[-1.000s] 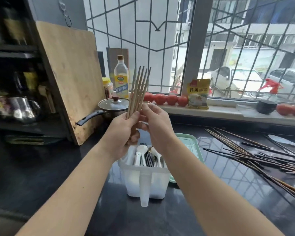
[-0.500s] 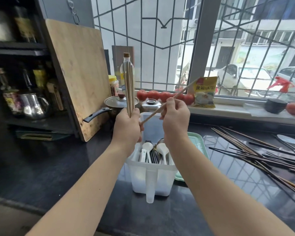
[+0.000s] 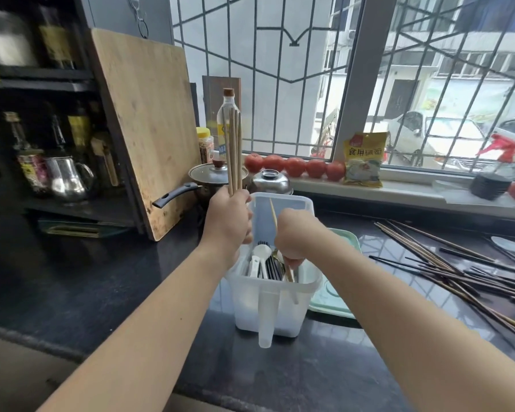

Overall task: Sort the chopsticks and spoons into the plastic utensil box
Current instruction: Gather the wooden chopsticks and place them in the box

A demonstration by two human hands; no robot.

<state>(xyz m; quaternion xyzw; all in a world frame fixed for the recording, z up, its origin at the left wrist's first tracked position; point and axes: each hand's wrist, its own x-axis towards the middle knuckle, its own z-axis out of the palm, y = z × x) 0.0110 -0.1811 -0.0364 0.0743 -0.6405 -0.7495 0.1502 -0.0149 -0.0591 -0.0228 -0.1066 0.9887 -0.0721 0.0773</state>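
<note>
Over the plastic utensil box [image 3: 269, 304] near the counter's front edge, one chopstick [image 3: 272, 214] — pinched by the right hand [image 3: 295, 239] — is now being lowered in, apparently beside the spoons [image 3: 260, 258]; the bundle [image 3: 234, 150] is being gripped upright by the left hand [image 3: 229, 218].

Home kitchen. Dark stone counter [image 3: 101, 278] under a barred window [image 3: 280, 69]. Big wooden cutting board [image 3: 146, 123] leaning upright at 10 o'clock, next to a dark shelf [image 3: 42, 84] with bottles and a steel kettle [image 3: 67, 179]. Lidded pan [image 3: 211, 176] and oil bottle [image 3: 228, 114] at 12 o'clock. Row of tomatoes [image 3: 295, 166] and a yellow food packet [image 3: 364, 159] on the sill at 1 o'clock. Loose chopsticks [image 3: 458, 263] spread over the counter at 3 o'clock. Outside the window: parked cars [image 3: 428, 138] and a residential building.
</note>
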